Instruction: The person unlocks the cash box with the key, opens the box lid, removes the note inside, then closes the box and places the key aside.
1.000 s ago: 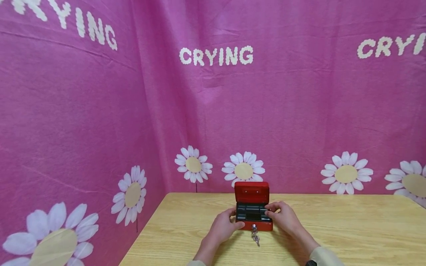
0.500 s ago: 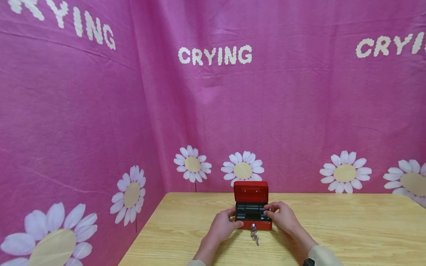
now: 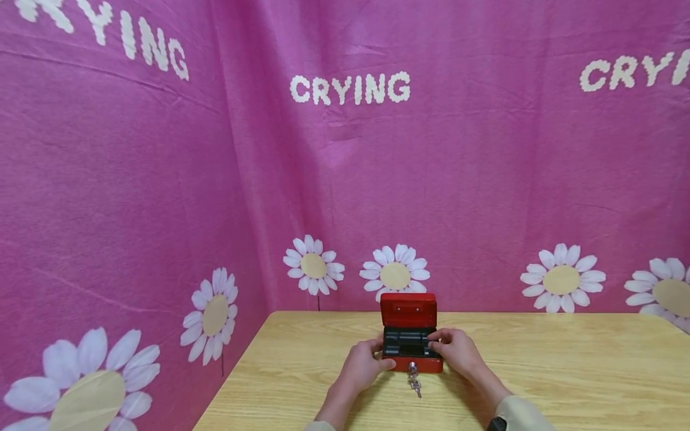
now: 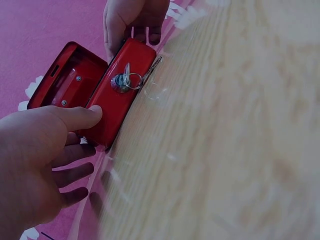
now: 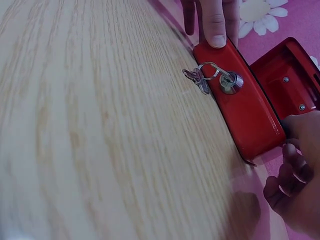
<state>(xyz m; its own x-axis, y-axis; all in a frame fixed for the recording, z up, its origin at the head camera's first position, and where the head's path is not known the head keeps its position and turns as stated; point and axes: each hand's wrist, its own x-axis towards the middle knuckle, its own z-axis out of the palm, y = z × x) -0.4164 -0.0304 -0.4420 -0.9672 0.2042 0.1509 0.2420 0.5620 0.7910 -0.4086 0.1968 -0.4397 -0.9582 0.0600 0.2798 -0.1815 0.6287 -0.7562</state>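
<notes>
A small red cash box (image 3: 426, 366) stands on the wooden table with its lid (image 3: 408, 311) raised. Inside lies a black compartment tray (image 3: 400, 336). A key sits in the front lock (image 5: 231, 83), and more keys (image 5: 198, 80) dangle from its ring. My left hand (image 3: 360, 363) grips the front left corner, thumb on the front face and forefinger along the side; its other fingers spread loosely in the left wrist view. At the right wall, the thumb and forefinger of my right hand (image 3: 459, 354) pinch the edge, thumb reaching inside. Its fingertips are partly hidden.
The wooden table (image 3: 566, 371) reaches back to a pink cloth backdrop (image 3: 458, 179) with white daisies and lettering. Another stretch of this cloth closes off the left side. The raised lid stands close to the back cloth.
My right hand shifts very slightly at the right edge of the box. The left hand, box and raised lid keep their places.
</notes>
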